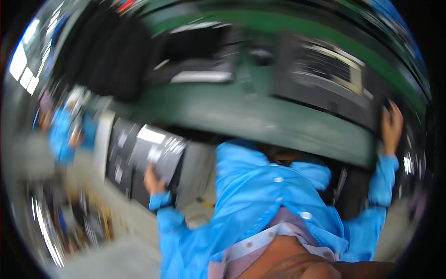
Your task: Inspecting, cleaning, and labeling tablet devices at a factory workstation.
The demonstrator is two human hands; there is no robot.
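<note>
On the left, my left hand (154,181) is at the lower edge of a dark flat panel (155,156) with a glossy, light-reflecting surface. Its fingers are blurred, so whether they grip the panel or only touch it is unclear. At the far right, my right hand (392,126) rests by the right end of a dark grey flat case (320,95) on the green table. Its fingers look spread apart, next to a small dark shape that I cannot make out. A pale-framed opening with dark slats shows in the case.
Another dark case (195,58) lies on the green table (209,111), beside a large black ribbed bundle (102,51). More dark panels (120,158) stand in a pale box at left. A person in blue (65,132) is farther left. Motion blurs the whole view.
</note>
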